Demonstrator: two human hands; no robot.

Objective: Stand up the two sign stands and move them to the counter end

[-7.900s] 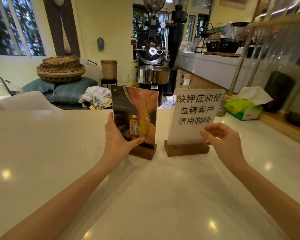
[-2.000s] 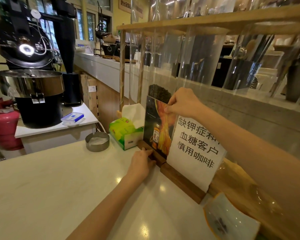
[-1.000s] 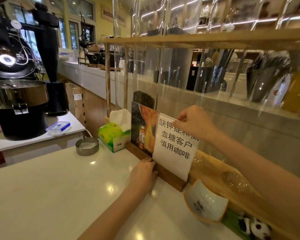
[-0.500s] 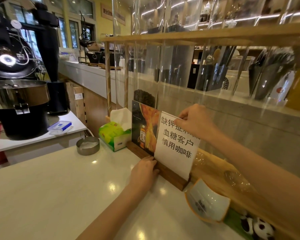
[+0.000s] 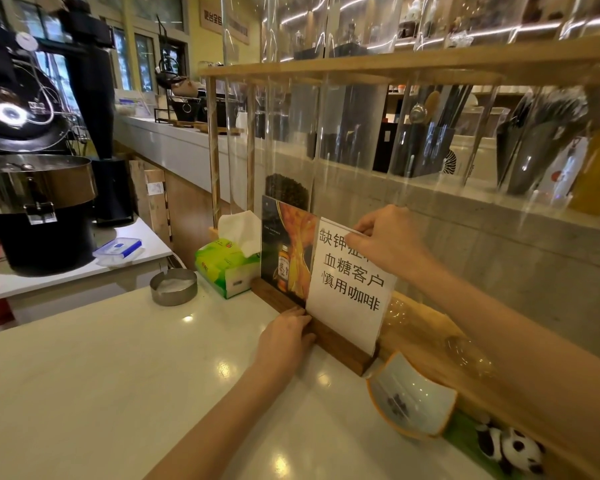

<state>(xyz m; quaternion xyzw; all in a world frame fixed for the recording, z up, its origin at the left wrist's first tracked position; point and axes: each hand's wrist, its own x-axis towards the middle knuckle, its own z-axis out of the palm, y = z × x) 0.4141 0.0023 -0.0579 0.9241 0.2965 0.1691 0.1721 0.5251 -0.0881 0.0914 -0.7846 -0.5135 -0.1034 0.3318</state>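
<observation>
White notice stand: upright on the counter, hard against the wooden rack at the counter's far edge.
Picture stand: upright just left of the notice stand, partly behind it.
Right hand: pinches the notice's top edge — probably to steady it.
Left hand: fingers pressed on the wooden base, likely nudging it into line.
Tissue box: just left of the picture stand.
Hidden: some notice characters lie under the right hand — the picture stand's base is partly covered.

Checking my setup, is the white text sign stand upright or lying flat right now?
Upright. The white text sign rises from its wooden base on the counter, right hand at top.
</observation>
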